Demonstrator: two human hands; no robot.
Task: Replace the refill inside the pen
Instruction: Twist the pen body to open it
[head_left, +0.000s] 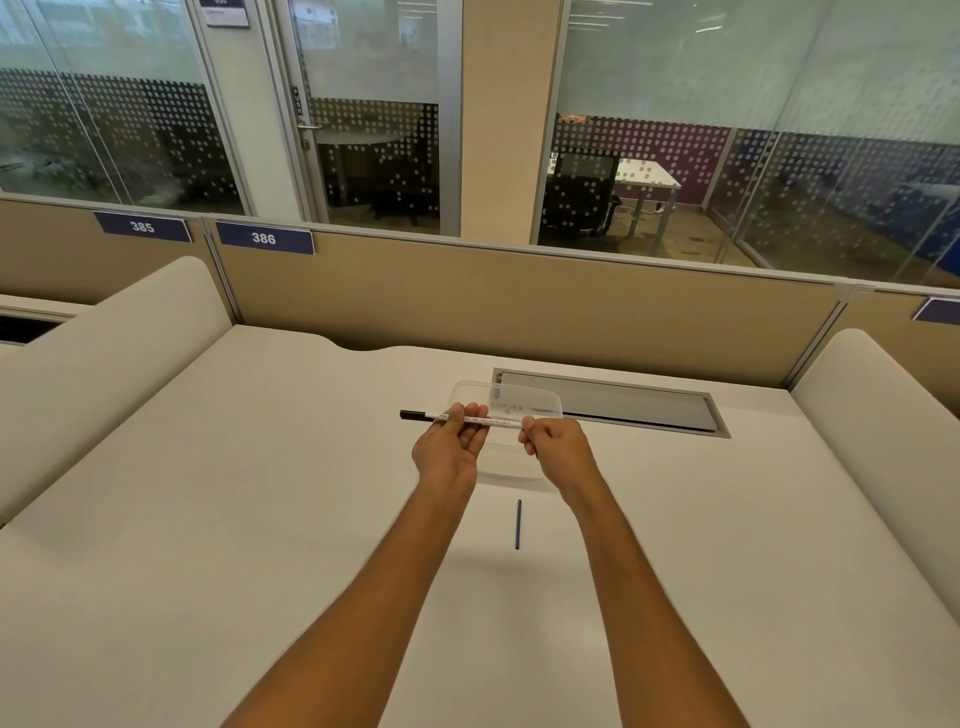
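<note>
A white pen (498, 421) with a black end cap on its left lies level in the air above the desk, held by both hands. My left hand (449, 449) pinches the pen's barrel left of its middle with fingertips and thumb. My right hand (558, 449) grips the pen's right end, and its curled fingers hide that tip. A thin dark blue refill (518, 524) lies alone on the white desk (260, 493), just below and between my two wrists, pointing away from me.
A clear plastic box (540, 402) sits on the desk right behind my hands. Beyond it is a grey cable hatch (639, 402) set into the desk. Tan partitions close the back, and white padded dividers (104, 353) flank both sides.
</note>
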